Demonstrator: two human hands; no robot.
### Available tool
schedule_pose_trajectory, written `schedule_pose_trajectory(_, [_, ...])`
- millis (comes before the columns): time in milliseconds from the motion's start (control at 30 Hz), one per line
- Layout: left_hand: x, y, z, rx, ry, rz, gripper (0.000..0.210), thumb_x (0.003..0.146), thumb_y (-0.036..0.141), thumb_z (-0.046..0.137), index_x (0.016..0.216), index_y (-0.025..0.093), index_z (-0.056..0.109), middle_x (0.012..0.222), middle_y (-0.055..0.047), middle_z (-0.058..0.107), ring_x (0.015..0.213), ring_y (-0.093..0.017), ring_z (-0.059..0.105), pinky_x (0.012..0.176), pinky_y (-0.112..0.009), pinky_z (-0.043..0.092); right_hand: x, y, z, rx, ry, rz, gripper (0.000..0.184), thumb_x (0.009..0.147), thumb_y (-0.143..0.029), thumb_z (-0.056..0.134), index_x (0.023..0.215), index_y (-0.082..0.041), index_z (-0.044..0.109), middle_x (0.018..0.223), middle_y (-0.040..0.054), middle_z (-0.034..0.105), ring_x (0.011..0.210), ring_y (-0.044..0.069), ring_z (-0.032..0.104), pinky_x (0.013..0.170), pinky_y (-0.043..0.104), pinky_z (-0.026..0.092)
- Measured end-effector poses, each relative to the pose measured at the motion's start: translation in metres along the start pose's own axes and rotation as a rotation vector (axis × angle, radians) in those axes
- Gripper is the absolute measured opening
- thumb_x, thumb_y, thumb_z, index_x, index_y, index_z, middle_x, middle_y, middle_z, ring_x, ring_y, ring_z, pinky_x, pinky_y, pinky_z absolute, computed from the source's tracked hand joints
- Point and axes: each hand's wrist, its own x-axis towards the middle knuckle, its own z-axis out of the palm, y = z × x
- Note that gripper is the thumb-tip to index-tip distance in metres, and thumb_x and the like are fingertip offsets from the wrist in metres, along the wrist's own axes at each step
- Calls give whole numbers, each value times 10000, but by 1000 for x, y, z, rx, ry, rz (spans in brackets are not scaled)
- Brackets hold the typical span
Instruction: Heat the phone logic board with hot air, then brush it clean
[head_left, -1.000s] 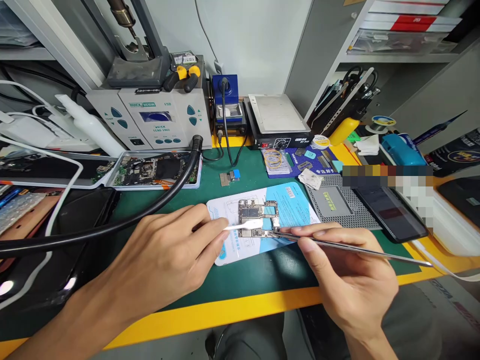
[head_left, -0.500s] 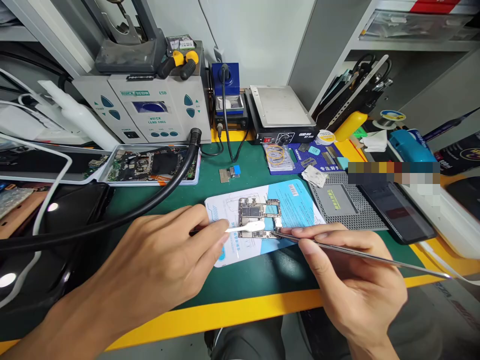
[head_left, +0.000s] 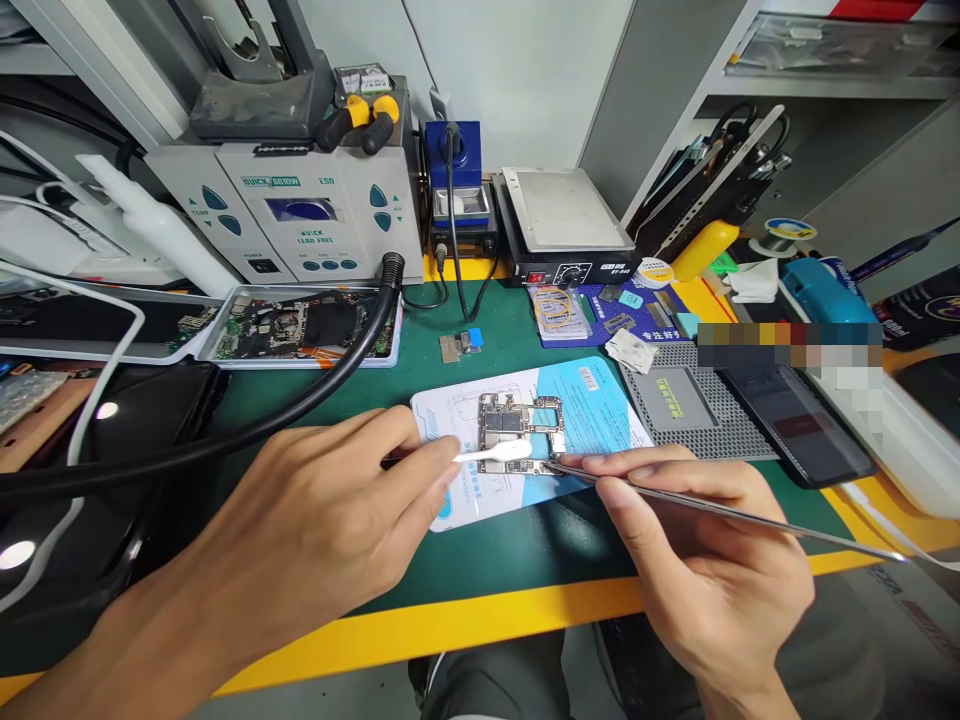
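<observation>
My left hand [head_left: 337,500] is closed around a white cotton swab [head_left: 510,452], whose swollen tip lies over the lower part of a phone circuit board [head_left: 504,422]. From the other side, my right hand [head_left: 705,550] pinches slim metal tweezers [head_left: 720,508]; their points meet the board's lower right corner. The board rests flat on a white and blue printed card [head_left: 592,420]. A dark piece behind the left fingers is mostly hidden.
Behind stand a hot air station [head_left: 300,220], a soldering iron stand [head_left: 454,190] and a heating plate [head_left: 570,225]. A black hose [head_left: 300,400] crosses on the left. A perforated mat [head_left: 675,400] and a dark phone [head_left: 795,415] lie right; a small connector part [head_left: 461,345] sits behind the card.
Both hands, the swab and the tweezers keep nearly the same place over the board. The whole view has shifted very slightly.
</observation>
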Motion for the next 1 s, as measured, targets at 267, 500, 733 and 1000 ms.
schedule_pose_trajectory(267, [0,-1,0,14,10,-12,308,1162,110,593,1074,221,866,807,13,737,683,-199,787,493,-438,494,-1,1,-1,-4,2,-3,273,1006,9,860,988,-253,785,906,9,879,853,261,952,791,405,846])
schedule_pose_trajectory(500, [0,2,1,3,26,-10,296,1159,104,602,1037,223,844,779,24,697,645,-178,743,495,-430,479,1,0,-1,-11,9,24,212,1040,-81,892,986,-263,798,888,21,883,813,285,943,738,441,843])
schedule_pose_trajectory(733, [5,-1,1,0,31,-12,300,1148,94,616,994,222,839,782,19,694,644,-189,750,496,-437,476,0,2,-2,24,1,34,247,1025,-28,871,1029,-264,799,925,16,904,862,273,957,788,421,848])
schedule_pose_trajectory(1000, [2,2,1,24,27,-16,342,1160,85,576,1012,228,850,785,15,708,648,-177,751,500,-433,463,-1,1,-2,49,-5,41,315,954,61,856,1019,-246,822,943,3,893,887,238,960,836,356,844])
